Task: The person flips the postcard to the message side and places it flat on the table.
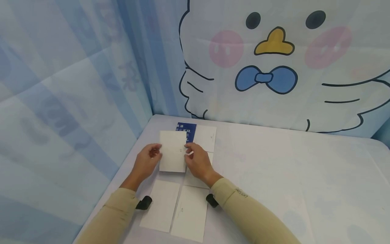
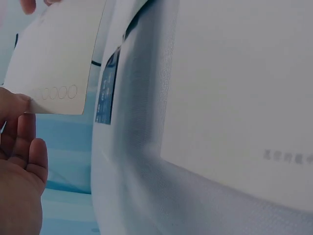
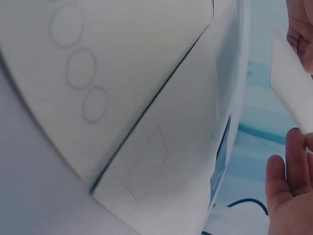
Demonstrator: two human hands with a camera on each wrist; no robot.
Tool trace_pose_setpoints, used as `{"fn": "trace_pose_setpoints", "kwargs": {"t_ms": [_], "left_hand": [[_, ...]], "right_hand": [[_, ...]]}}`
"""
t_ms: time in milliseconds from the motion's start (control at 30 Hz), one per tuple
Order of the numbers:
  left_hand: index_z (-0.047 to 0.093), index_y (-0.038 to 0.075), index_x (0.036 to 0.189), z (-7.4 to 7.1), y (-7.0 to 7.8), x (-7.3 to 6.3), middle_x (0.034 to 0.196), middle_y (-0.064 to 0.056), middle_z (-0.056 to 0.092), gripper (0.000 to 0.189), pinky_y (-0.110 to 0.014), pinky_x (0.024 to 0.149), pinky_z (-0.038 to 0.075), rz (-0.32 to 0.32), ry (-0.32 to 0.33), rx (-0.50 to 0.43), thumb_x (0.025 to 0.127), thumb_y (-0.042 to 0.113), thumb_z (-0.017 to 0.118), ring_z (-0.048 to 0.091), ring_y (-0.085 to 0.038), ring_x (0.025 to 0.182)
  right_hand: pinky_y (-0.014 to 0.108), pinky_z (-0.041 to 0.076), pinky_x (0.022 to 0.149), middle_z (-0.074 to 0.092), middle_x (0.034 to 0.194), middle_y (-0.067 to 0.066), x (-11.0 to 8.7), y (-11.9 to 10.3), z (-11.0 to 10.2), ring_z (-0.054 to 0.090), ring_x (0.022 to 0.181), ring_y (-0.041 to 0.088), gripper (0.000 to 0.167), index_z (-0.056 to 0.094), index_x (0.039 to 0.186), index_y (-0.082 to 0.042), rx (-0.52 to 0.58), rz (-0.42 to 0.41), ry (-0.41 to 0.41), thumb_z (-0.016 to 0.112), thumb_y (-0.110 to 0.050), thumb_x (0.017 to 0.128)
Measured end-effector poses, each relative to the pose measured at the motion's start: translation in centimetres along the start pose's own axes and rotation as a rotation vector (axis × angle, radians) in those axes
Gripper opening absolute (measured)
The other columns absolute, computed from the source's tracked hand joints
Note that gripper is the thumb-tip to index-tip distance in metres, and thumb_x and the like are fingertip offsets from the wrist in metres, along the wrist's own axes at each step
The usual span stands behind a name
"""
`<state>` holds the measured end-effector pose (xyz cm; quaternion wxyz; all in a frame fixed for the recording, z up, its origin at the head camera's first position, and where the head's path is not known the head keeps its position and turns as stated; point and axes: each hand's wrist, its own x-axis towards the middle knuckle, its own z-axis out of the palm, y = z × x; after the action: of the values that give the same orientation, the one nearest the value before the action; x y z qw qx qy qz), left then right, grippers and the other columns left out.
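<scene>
Both hands hold a white postcard (image 1: 172, 152) up over the table. My left hand (image 1: 147, 162) pinches its left edge between thumb and fingers. At the opposite edge, my right hand (image 1: 198, 162) grips it the same way. A row of small printed circles shows along one edge of this postcard (image 2: 58, 73) in the left wrist view. Behind it lies a dark blue card (image 1: 190, 128) with white characters, partly covered in the head view. White postcards lie face down beside and below the hands, one at the back (image 1: 205, 137) and one at the front right (image 1: 190, 213).
Another white postcard (image 1: 160, 205) lies at the front left, near the left forearm. The white-covered table (image 1: 274, 179) stretches off to the right. A pale blue curtain (image 1: 76, 101) stands along the left side, and a cartoon-printed cloth (image 1: 268, 108) hangs behind the table.
</scene>
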<state>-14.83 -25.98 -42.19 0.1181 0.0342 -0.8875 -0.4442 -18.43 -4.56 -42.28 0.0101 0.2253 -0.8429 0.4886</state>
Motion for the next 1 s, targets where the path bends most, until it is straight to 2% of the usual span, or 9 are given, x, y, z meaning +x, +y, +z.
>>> {"fn": "trace_pose_setpoints", "kwargs": {"t_ms": [167,333,500,667,867,1000], "left_hand": [[0.058,-0.004,0.130,0.1,0.0,-0.1,0.123,-0.020,0.060,0.037,-0.048,0.094,0.050,0.033,-0.010,0.050,0.095,0.003,0.062,0.059,-0.033,0.109],[0.056,-0.004,0.135,0.2,-0.3,0.0,0.131,-0.021,0.055,0.043,-0.048,0.095,0.049,0.030,-0.070,0.071,0.093,0.001,0.062,0.056,-0.033,0.110],[0.052,-0.002,0.141,0.5,-0.4,0.2,0.144,-0.020,0.047,0.048,-0.048,0.101,0.047,0.006,-0.151,0.133,0.094,0.004,0.063,0.054,-0.033,0.115],[0.049,0.000,0.145,0.8,-0.5,0.4,0.149,-0.018,0.042,0.053,-0.047,0.102,0.046,-0.033,-0.192,0.167,0.094,0.004,0.064,0.053,-0.032,0.118],[0.048,0.000,0.145,1.5,-0.7,0.5,0.149,-0.017,0.043,0.054,-0.047,0.099,0.049,-0.087,-0.225,0.186,0.094,0.004,0.064,0.054,-0.032,0.118],[0.049,0.000,0.145,1.8,-1.0,0.5,0.149,-0.018,0.044,0.054,-0.047,0.100,0.049,-0.107,-0.235,0.204,0.094,0.004,0.065,0.055,-0.032,0.118]], "right_hand": [[0.034,0.056,0.081,0.060,0.117,0.013,-0.1,-0.2,0.1,0.064,0.097,0.023,0.042,0.056,0.136,0.001,-0.008,0.031,-0.051,0.058,-0.010,0.096],[0.032,0.056,0.080,0.059,0.118,0.013,0.0,-0.3,0.3,0.063,0.097,0.022,0.048,0.052,0.141,0.002,-0.018,0.065,-0.098,0.060,-0.011,0.096],[0.033,0.054,0.084,0.058,0.119,0.011,0.1,-0.2,0.3,0.060,0.099,0.020,0.051,0.052,0.143,0.000,-0.104,0.096,-0.139,0.063,-0.014,0.095],[0.038,0.052,0.090,0.060,0.121,0.012,0.2,-0.1,0.2,0.059,0.102,0.023,0.052,0.052,0.143,0.000,-0.190,0.107,-0.174,0.064,-0.015,0.094],[0.047,0.043,0.105,0.060,0.128,0.017,0.0,0.5,0.6,0.055,0.121,0.033,0.052,0.053,0.142,0.001,-0.244,0.139,-0.198,0.065,-0.014,0.093],[0.051,0.041,0.107,0.057,0.134,0.020,0.0,0.9,0.9,0.052,0.128,0.035,0.051,0.054,0.141,0.001,-0.297,0.129,-0.216,0.064,-0.014,0.093]]}}
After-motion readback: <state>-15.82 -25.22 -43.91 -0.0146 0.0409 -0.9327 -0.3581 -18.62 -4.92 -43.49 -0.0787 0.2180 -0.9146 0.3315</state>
